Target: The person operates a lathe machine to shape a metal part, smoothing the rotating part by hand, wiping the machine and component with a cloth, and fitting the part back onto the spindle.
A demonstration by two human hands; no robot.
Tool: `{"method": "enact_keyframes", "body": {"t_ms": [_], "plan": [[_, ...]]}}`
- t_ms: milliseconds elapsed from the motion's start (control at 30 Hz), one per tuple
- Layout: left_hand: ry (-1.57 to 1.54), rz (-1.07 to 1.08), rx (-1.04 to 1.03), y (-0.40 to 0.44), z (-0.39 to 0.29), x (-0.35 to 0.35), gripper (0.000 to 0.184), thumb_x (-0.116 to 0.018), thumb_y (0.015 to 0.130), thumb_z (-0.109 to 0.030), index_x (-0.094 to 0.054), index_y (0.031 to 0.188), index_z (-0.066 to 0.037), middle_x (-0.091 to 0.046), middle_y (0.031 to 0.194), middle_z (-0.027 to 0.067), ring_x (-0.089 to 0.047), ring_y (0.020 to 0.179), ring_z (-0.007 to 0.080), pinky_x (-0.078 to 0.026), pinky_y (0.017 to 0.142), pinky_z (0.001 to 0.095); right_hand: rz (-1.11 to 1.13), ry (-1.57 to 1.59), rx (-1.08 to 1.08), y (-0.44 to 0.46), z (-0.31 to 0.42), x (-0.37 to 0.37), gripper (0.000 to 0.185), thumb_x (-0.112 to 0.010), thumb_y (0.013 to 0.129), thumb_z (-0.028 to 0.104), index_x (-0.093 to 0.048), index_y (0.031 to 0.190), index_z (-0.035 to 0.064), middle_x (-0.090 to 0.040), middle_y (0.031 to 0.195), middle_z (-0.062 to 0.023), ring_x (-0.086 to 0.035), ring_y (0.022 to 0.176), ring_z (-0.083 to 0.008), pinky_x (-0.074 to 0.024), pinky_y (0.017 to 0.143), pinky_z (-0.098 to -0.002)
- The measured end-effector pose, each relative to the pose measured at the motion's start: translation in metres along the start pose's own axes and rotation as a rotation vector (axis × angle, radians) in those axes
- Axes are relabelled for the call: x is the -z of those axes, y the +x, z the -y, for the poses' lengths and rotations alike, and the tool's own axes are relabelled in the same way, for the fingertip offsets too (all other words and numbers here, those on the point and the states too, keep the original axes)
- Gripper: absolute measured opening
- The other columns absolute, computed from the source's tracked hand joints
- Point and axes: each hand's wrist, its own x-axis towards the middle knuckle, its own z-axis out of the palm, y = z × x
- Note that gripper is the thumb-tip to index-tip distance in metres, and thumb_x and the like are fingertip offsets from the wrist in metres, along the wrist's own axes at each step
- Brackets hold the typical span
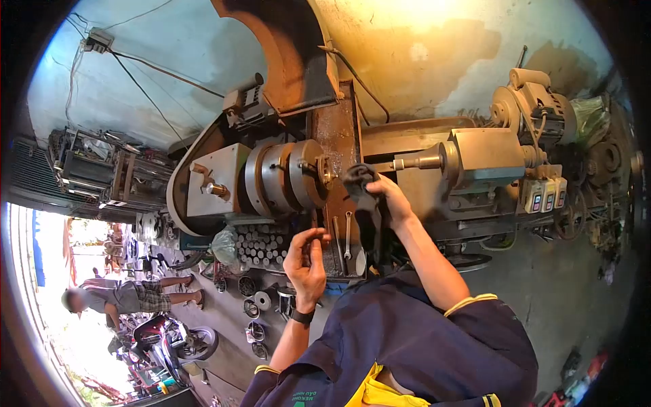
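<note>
My right hand is closed on a dark cloth, which hangs down in front of the lathe. The cloth's upper end is near the lathe chuck and left of the tailstock spindle. Below the chuck, my left hand is raised with its fingers partly curled and a gap at the thumb; nothing shows in it. Two wrenches lie between my hands on the lathe bed tray.
Stacked round metal pieces sit below the headstock. A motor and switch boxes are at the right. Another person stands at the far left near a motorcycle.
</note>
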Motion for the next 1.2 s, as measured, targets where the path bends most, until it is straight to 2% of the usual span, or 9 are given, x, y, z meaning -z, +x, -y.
{"method": "enact_keyframes", "body": {"t_ms": [200,233,333,567,767,867,967,1033,1200], "plan": [[0.096,0.439,-0.216,0.062,-0.021,-0.022,0.050,-0.054,0.096,0.001,-0.044,0.145,-0.001,-0.061,0.126,0.0095,-0.061,0.108,0.0147,-0.048,0.094,0.0288,0.287,-1.103,0.181,-0.072,0.047,-0.044,0.034,-0.062,0.080,-0.006,-0.072,0.110,0.0041,-0.071,0.114,-0.0119,-0.066,0.107,-0.0257,-0.0514,0.094,-0.0360],[-0.030,0.626,0.038,0.062,-0.030,-0.025,0.047,-0.055,0.097,-0.002,-0.046,0.143,-0.001,-0.061,0.130,0.0125,-0.062,0.108,0.0163,-0.049,0.094,0.0306,0.300,-1.310,0.252,-0.085,0.055,-0.053,0.036,-0.063,0.078,-0.006,-0.073,0.110,0.0075,-0.071,0.113,-0.0134,-0.066,0.106,-0.0293,-0.0519,0.093,-0.0375],[-0.039,0.932,0.038,0.060,-0.039,-0.046,0.025,-0.057,0.098,-0.009,-0.063,0.119,0.005,-0.071,0.097,0.0105,-0.062,0.087,0.0105,-0.051,0.083,0.0272,0.260,-1.430,0.316,-0.121,0.081,-0.071,0.041,-0.061,0.069,-0.015,-0.074,0.103,0.0045,-0.073,0.096,-0.0146,-0.070,0.092,-0.0303,-0.0553,0.080,-0.0360],[-0.099,0.925,0.097,0.042,-0.056,-0.070,0.017,-0.071,0.090,-0.013,-0.070,0.099,0.001,-0.067,0.083,0.0112,-0.063,0.077,0.0149,-0.049,0.071,0.0279,-0.261,-1.173,0.437,-0.163,0.086,-0.062,0.037,-0.060,0.073,-0.016,-0.068,0.107,-0.0033,-0.073,0.097,-0.0135,-0.071,0.091,-0.0183,-0.0557,0.078,-0.0309],[-0.058,0.801,-0.158,0.041,-0.071,-0.073,0.012,-0.070,0.091,-0.008,-0.070,0.098,0.002,-0.068,0.082,0.0083,-0.063,0.073,0.0141,-0.050,0.066,0.0302,-0.189,-1.424,0.232,-0.185,0.098,-0.047,0.044,-0.077,0.069,-0.004,-0.065,0.111,-0.0034,-0.071,0.095,-0.0090,-0.069,0.092,-0.0204,-0.0525,0.086,-0.0316],[0.036,0.918,-0.440,0.041,-0.076,-0.092,0.013,-0.073,0.088,-0.011,-0.071,0.097,-0.001,-0.063,0.073,0.0117,-0.063,0.068,0.0216,-0.050,0.063,0.0331,-0.070,-1.526,0.522,-0.176,0.101,-0.064,0.047,-0.088,0.065,0.018,-0.067,0.102,-0.0011,-0.069,0.092,-0.0148,-0.067,0.088,-0.0316,-0.0518,0.086,-0.0394],[0.033,0.977,-0.334,0.051,-0.088,-0.097,0.011,-0.075,0.084,-0.008,-0.072,0.092,-0.001,-0.064,0.077,0.0109,-0.064,0.068,0.0217,-0.049,0.062,0.0321,0.149,-1.500,0.163,-0.163,0.100,-0.049,0.036,-0.087,0.069,0.019,-0.067,0.090,-0.0021,-0.064,0.081,-0.0140,-0.063,0.076,-0.0260,-0.0483,0.070,-0.0366],[-0.070,0.830,-0.187,0.065,-0.081,-0.092,0.009,-0.073,0.085,-0.003,-0.072,0.093,0.002,-0.070,0.087,0.0077,-0.065,0.077,0.0132,-0.052,0.069,0.0279,0.134,-1.128,0.367,-0.147,0.083,-0.034,0.030,-0.086,0.071,0.017,-0.067,0.084,-0.0033,-0.062,0.079,-0.0118,-0.058,0.071,-0.0226,-0.0461,0.066,-0.0321],[0.307,0.214,-0.322,0.166,-0.037,-0.021,0.010,-0.070,0.092,-0.012,-0.074,0.099,-0.006,-0.073,0.092,0.0038,-0.065,0.079,0.0119,-0.051,0.070,0.0264,0.226,-0.880,0.777,-0.102,0.054,-0.006,0.030,-0.079,0.080,0.024,-0.075,0.094,-0.0020,-0.068,0.118,-0.0122,-0.052,0.126,-0.0313,-0.0378,0.104,-0.0463]]}}
